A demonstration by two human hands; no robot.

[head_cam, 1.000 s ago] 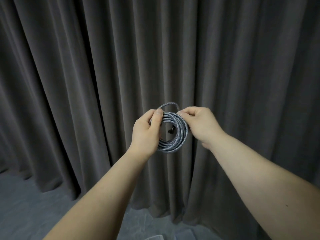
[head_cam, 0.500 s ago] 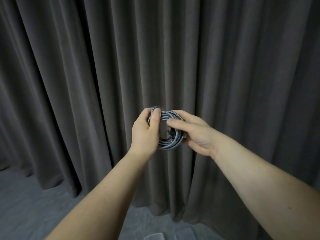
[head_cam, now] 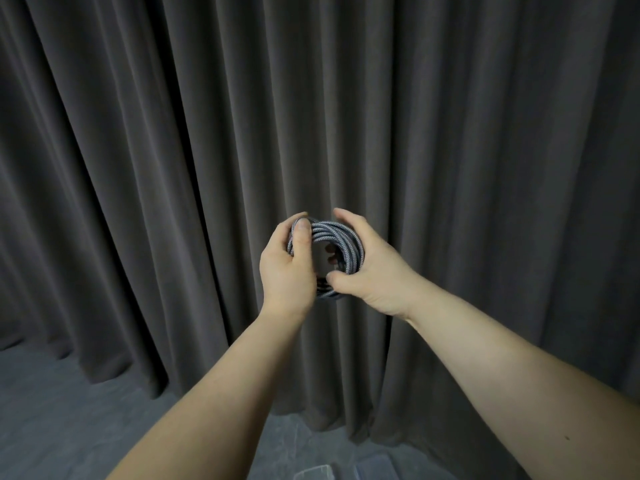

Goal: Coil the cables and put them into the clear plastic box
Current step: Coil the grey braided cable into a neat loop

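Inspection of the head view finds a grey braided cable [head_cam: 334, 239], wound into a compact ring of several turns, held in the air between both hands in front of a dark pleated curtain [head_cam: 485, 150]. The left hand [head_cam: 285, 268] grips the ring's left side, thumb laid over the top strands and fingers curled behind them. The right hand [head_cam: 367, 268] wraps the right and lower side, thumb pressed against the bottom of the ring and fingertips showing through the centre opening. Both hands are clamped on the cable. The loose end cannot be made out; it may lie under the right thumb. Judgement: the coiling appears nearly finished, with the securing of the tail in hand. To do this well, the left grip should keep every turn pinched together while the right tucks the end under or around the bundle, drawing it snug without letting the inner turns spring apart. Two clear plastic edges [head_cam: 315, 474] show far below the grip at the bottom border, probably the box and its lid; the coil is well apart from them.
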